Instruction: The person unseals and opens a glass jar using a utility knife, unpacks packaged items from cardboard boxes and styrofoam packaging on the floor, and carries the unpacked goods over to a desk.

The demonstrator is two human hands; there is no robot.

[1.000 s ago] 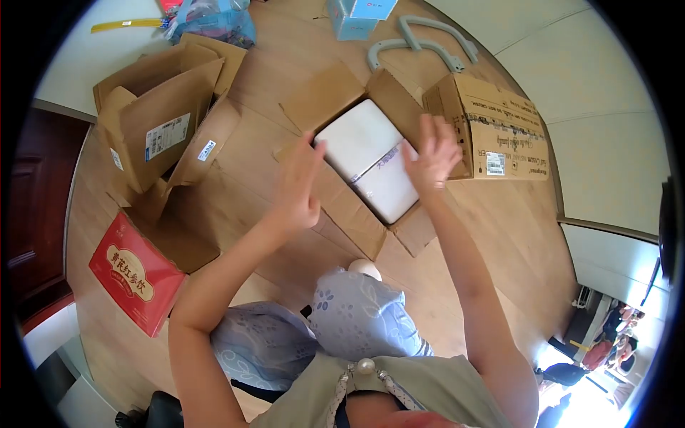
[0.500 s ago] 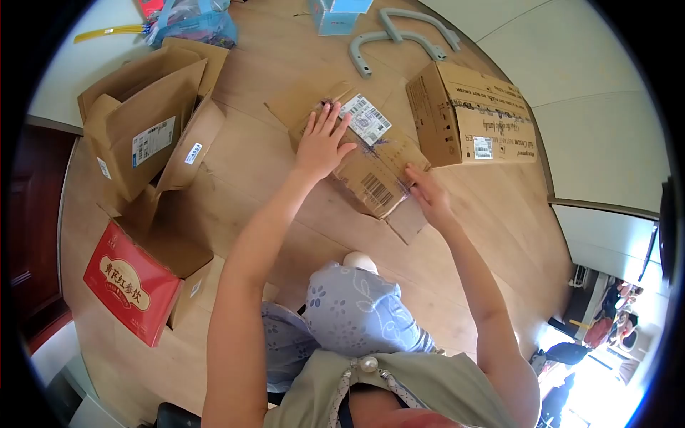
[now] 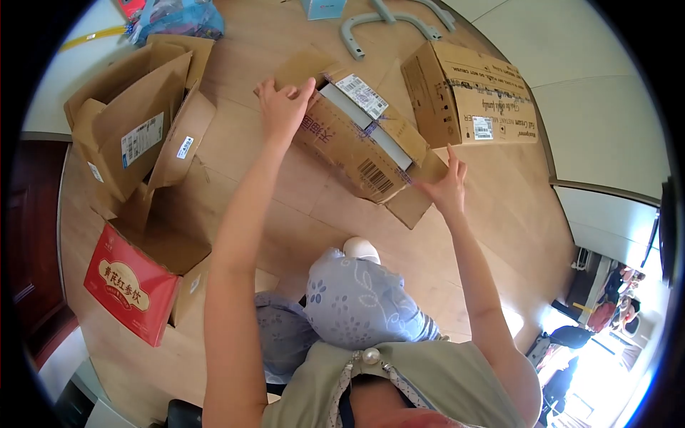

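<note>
A brown cardboard box (image 3: 342, 153) lies on the floor before me, its top flaps parted along the middle. Through the gap shows a pale grey-white item (image 3: 391, 148); the rest of the contents is hidden. My left hand (image 3: 284, 110) is closed at the upper left end of the near flap, fingers bent over its edge. At the box's right end, my right hand (image 3: 444, 187) grips around the near corner with thumb and fingers, beside the folded-out end flap (image 3: 411, 208). A white shipping label (image 3: 362, 95) is stuck on the far flap.
Another carton (image 3: 492, 103) stands to the right, near grey curved tubes (image 3: 392, 20). Opened cartons (image 3: 139, 125) and a red-fronted box (image 3: 132, 285) stand on the left. A blue bag (image 3: 182, 21) and a light blue box (image 3: 323, 7) sit at the back.
Both hands have gone from lying on the box top to holding its edges. The top flaps have come apart, and the pale item inside now shows.
</note>
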